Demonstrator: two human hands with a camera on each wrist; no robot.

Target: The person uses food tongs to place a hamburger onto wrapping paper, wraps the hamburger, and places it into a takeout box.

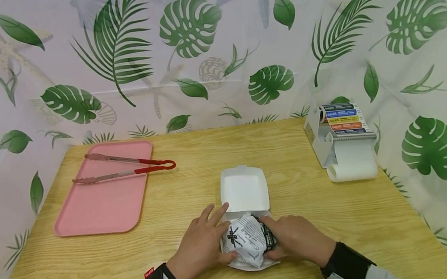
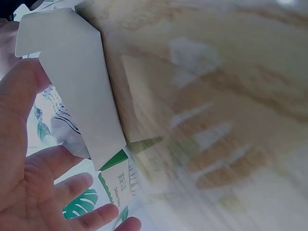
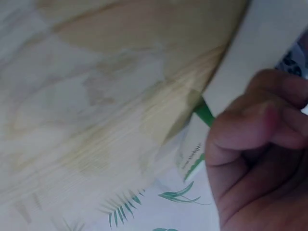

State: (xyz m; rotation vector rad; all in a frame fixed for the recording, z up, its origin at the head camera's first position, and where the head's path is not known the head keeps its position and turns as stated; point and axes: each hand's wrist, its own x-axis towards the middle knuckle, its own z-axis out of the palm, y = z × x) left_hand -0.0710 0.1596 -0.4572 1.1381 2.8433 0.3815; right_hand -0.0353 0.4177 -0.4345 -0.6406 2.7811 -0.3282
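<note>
Both hands' grip [image 1: 250, 240] curled around wrapped sandwich [image 1: 245, 241] in open white box [image 1: 244, 190].

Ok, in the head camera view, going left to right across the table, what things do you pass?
Pink tray → tongs → left hand → wrapped packet → right hand → label dispenser. The open white box sits behind the packet and overlaps it, so I left it out.
</note>
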